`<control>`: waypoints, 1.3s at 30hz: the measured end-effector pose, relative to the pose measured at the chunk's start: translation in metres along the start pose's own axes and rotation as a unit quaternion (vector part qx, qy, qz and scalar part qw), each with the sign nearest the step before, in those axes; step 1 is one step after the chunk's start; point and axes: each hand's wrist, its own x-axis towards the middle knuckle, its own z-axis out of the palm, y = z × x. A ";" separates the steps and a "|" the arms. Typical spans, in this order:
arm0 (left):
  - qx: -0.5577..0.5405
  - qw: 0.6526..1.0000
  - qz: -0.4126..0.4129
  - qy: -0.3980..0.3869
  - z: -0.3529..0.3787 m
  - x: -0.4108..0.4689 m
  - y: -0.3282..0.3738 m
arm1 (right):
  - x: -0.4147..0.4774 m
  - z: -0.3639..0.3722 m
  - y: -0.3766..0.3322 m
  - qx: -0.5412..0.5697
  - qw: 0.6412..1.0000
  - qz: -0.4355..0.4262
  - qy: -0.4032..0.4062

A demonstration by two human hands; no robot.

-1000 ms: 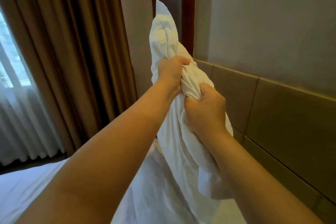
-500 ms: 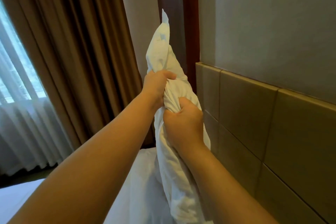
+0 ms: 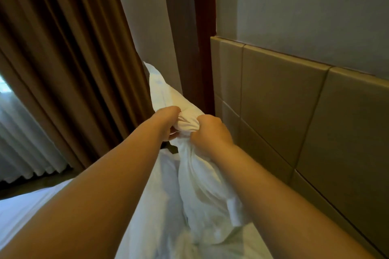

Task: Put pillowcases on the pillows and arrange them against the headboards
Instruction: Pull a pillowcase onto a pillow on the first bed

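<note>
A white pillow in a white pillowcase (image 3: 202,191) stands on end over the bed, just left of the padded tan headboard (image 3: 294,115). My left hand (image 3: 168,121) and my right hand (image 3: 210,134) both clutch bunched pillowcase cloth near its upper part, close together. The pillow's top corner (image 3: 157,82) sticks up above my hands. Its lower end rests on the white bed sheet (image 3: 25,210), partly hidden by my forearms.
Brown curtains (image 3: 69,65) hang at the left, with a sheer white curtain (image 3: 19,141) over the window below them. A dark wooden post (image 3: 195,35) stands between wall and headboard. A grey wall (image 3: 305,6) rises above the headboard.
Both hands have come down with the pillow. Its top corner now sits much lower than a second ago, and my hands grip closer together.
</note>
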 end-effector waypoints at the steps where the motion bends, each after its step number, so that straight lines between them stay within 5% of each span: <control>1: 0.002 1.000 -0.001 0.000 0.007 0.003 -0.001 | 0.008 -0.001 0.005 -0.027 1.000 0.009 -0.008; 8: 0.024 0.999 0.026 0.013 0.056 0.029 0.007 | 0.045 -0.017 0.045 -0.096 0.995 0.019 -0.033; 13: 0.024 0.994 0.070 -0.076 0.086 0.040 0.016 | 0.074 -0.045 0.072 -0.138 0.990 -0.009 0.024; 19: 0.166 0.970 0.071 -0.163 0.121 0.044 -0.026 | 0.101 -0.058 0.130 -0.244 0.965 0.085 0.040; 32: 0.314 0.927 0.060 -0.194 0.120 0.070 -0.106 | 0.122 -0.012 0.176 -0.318 0.946 0.062 0.018; 36: 0.338 0.922 0.040 -0.184 0.101 0.079 -0.134 | 0.112 -0.014 0.157 -0.326 0.933 -0.039 0.151; 39: 0.382 0.911 0.020 -0.156 0.089 0.086 -0.158 | 0.087 -0.003 0.128 -0.322 0.915 -0.162 0.179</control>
